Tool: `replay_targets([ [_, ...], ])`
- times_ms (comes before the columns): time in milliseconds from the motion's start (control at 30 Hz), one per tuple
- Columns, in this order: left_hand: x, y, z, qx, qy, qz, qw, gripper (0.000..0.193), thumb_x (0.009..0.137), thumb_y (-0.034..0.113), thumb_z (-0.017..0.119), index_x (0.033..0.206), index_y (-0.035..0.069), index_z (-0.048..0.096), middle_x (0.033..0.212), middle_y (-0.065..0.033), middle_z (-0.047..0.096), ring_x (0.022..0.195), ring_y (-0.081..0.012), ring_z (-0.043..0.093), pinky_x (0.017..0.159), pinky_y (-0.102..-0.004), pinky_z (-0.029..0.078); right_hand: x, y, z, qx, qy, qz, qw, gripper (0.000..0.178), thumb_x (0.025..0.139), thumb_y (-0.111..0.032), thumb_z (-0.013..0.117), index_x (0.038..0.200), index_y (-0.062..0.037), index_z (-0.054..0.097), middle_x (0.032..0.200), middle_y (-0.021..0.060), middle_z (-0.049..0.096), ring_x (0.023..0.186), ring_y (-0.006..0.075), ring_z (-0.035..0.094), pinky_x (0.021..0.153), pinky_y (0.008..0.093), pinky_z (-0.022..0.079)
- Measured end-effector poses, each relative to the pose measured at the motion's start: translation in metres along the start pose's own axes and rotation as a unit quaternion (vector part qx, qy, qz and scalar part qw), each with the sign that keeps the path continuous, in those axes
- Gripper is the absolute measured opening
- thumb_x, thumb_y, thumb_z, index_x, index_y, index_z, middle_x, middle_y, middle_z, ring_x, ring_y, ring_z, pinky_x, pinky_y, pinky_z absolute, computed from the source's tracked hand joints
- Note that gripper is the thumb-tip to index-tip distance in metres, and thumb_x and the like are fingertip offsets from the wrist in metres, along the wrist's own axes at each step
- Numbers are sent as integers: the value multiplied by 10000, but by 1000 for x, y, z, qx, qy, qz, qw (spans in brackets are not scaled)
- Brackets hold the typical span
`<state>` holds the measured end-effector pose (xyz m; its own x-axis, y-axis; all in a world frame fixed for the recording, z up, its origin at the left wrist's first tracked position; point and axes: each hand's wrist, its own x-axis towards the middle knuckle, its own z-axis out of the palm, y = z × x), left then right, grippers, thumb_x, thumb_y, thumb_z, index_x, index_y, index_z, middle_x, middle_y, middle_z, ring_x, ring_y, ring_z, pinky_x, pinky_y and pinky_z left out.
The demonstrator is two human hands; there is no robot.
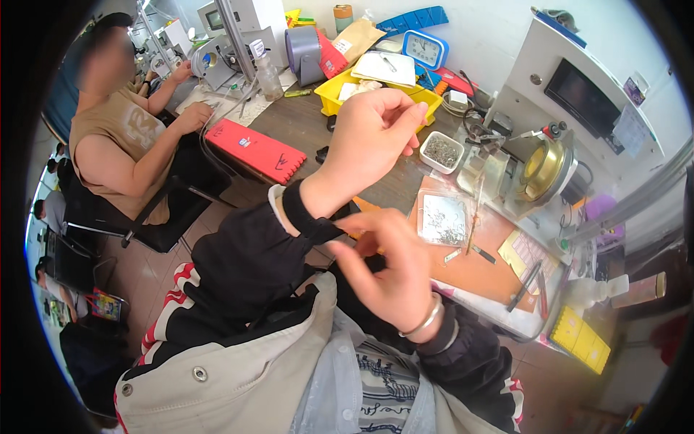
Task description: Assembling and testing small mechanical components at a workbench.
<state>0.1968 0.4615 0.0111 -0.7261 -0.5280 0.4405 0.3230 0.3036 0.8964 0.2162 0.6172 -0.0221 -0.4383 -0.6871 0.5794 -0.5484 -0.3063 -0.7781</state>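
Note:
My left hand is raised over the bench edge, its fingers curled in and the thumb bent against them; nothing sticks out of it. Around that wrist goes a black wristband, just above the pale-edged cuff of my dark sleeve. Thumb and forefinger of my right hand are at the band's loose end and seem to pinch it. A silver bangle circles my right wrist. Beyond the right hand, a clear square tray of small shiny metal pieces lies on an orange-brown mat.
A white tub of small metal parts stands before a yellow bin. At right is a white machine with a round brass-coloured part. A red bin lies left. A co-worker sits at the left.

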Motion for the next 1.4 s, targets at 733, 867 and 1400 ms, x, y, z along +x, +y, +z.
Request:
replay_targets([
  [733,-2,-11,4,394,7,78,916,209,894,251,700,812,58,691,647,-69,662,581,-217,645,551,-346,477,-9,12,28,-92,42,3,995,331,770,-161,854,973,-47,619,805,47,606,476,145,484,475,272,394],
  [867,-5,-19,-2,419,-9,87,904,210,887,250,706,797,61,681,646,-74,655,588,-245,644,548,-365,474,-13,15,26,-74,19,-7,997,252,788,-151,849,920,-50,659,774,17,557,491,93,456,475,258,376],
  [1400,-41,-25,-2,387,-84,53,917,158,906,172,674,816,43,682,622,-87,644,614,-213,668,691,-321,513,-25,41,19,281,67,200,936,191,952,-122,702,814,-13,627,738,-46,597,658,19,489,564,218,398],
])
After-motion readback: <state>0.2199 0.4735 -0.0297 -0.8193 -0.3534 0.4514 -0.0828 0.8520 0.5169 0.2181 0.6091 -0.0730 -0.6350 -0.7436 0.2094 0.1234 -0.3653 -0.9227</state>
